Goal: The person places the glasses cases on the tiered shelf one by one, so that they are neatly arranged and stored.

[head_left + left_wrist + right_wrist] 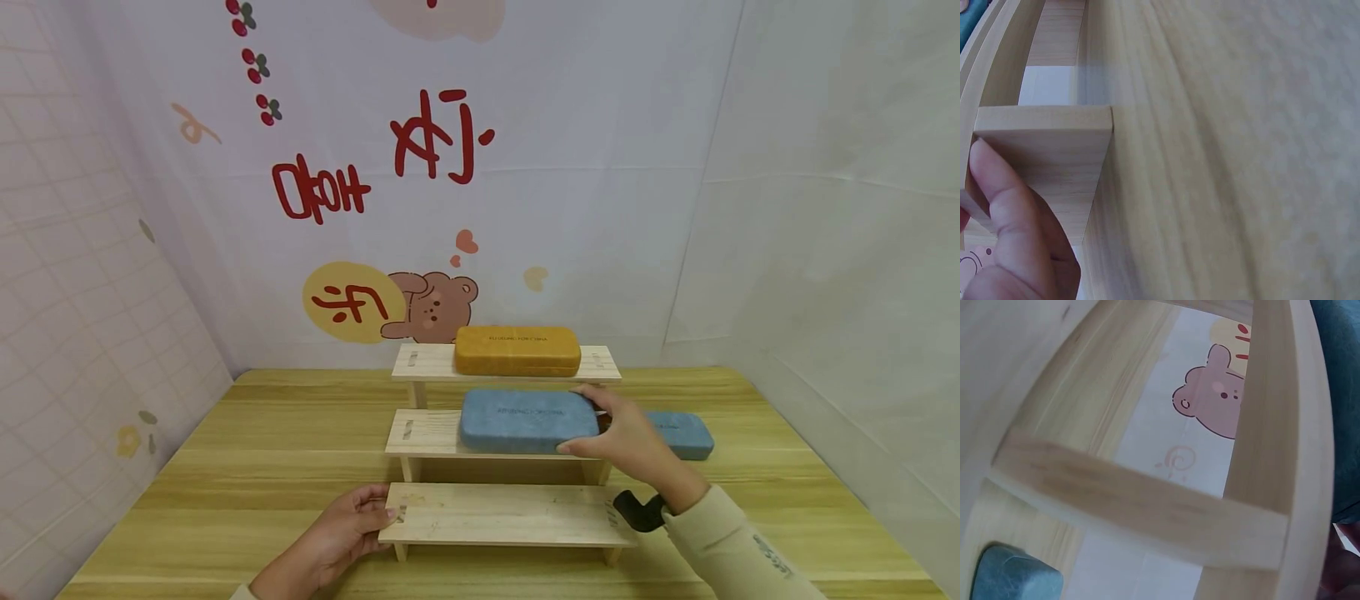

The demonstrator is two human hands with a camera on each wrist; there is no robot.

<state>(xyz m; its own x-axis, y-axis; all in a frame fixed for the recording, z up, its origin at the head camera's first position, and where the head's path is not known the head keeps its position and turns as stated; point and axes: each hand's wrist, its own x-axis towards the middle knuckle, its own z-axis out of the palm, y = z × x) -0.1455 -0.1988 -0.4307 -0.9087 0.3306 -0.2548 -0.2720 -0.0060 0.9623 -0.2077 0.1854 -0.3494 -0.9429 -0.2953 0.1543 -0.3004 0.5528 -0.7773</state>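
A three-tier wooden stand (pixel 510 512) stands on the table. My left hand (pixel 337 533) holds the left end of its lowest step, thumb on top; in the left wrist view, fingers (pixel 1019 225) press up beneath the board. On the middle step lies a blue glasses case (pixel 525 419), its right end gripped by my right hand (pixel 630 437) between thumb and fingers. The right wrist view catches only a strip of that case (pixel 1344 394) and dark, partly cut-off fingertips. A yellow glasses case (pixel 517 352) rests on the top step.
Behind my right hand, a second blue case (pixel 686 435) lies on the wood-grain table (pixel 285 442), to the right of the stand. A printed white cloth (pixel 585 167) hangs at the back, with more cloth at both sides. A black wrist strap (pixel 641 510) circles my right wrist.
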